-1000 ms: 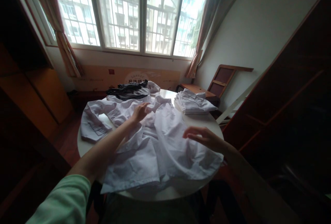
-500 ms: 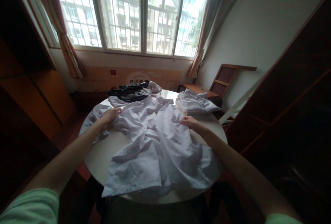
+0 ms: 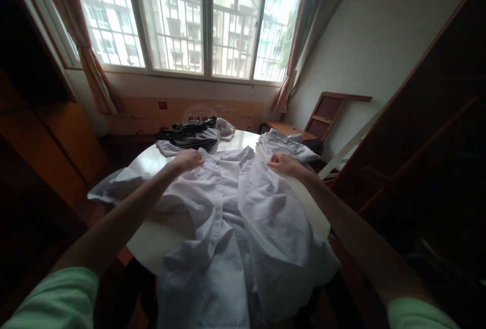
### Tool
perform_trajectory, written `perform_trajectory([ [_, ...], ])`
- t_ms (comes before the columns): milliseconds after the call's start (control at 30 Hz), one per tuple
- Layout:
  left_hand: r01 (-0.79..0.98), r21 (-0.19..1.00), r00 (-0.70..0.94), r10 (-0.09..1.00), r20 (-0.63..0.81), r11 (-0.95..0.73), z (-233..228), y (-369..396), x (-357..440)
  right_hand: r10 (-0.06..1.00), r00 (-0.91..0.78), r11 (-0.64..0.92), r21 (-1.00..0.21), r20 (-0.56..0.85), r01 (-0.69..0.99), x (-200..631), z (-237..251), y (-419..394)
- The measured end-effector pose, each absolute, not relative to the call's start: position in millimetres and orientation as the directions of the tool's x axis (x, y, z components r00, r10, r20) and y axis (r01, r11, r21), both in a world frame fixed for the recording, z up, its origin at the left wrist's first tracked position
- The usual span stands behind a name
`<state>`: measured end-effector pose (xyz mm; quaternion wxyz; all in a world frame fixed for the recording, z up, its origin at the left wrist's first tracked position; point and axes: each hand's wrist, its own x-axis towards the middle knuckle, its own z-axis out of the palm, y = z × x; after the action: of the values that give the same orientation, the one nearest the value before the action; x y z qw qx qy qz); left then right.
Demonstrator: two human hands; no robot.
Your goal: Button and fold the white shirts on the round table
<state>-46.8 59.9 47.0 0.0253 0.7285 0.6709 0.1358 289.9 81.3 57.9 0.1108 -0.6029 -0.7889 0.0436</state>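
A white button-up shirt (image 3: 231,217) lies spread over the round white table (image 3: 159,238), its hem hanging off the near edge. My left hand (image 3: 187,159) grips the shirt at its left shoulder, fingers closed on the cloth. My right hand (image 3: 281,163) grips the right shoulder in the same way. One sleeve (image 3: 110,191) trails off the table's left side. The collar sits between my two hands, pointing toward the window.
A folded pile of white garments (image 3: 285,148) sits at the table's far right. A dark striped garment (image 3: 188,134) lies at the far edge. Wooden cabinets (image 3: 56,147) stand left, a dark wardrobe (image 3: 429,157) right, and a folded wooden chair (image 3: 322,116) leans by the wall.
Both hands moved up to the shirt's shoulders and closed on the cloth. The shirt got pulled flatter and toward me, with its hem now hanging over the near edge.
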Motion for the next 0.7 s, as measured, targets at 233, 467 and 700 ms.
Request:
perform_trajectory([
  [233, 0.985, 0.172, -0.013, 0.999, 0.046, 0.005, 1.6, 92.0, 26.5, 0.978, -0.207, 0.194, -0.242, -0.027, 0.951, 201.7, 23.5, 109.1],
  [467, 0.94, 0.339, -0.085, 0.981, 0.174, 0.022, -33.1, 102.0, 5.2, 0.984, -0.175, 0.145, -0.442, -0.028, 0.885, 213.3, 11.2, 124.6],
  [700, 0.907, 0.418, -0.142, 0.97, 0.196, 0.048, -31.3, 98.1, 7.2, 0.924, -0.38, 0.168, -0.86, -0.033, 0.481, 235.5, 30.9, 123.6],
])
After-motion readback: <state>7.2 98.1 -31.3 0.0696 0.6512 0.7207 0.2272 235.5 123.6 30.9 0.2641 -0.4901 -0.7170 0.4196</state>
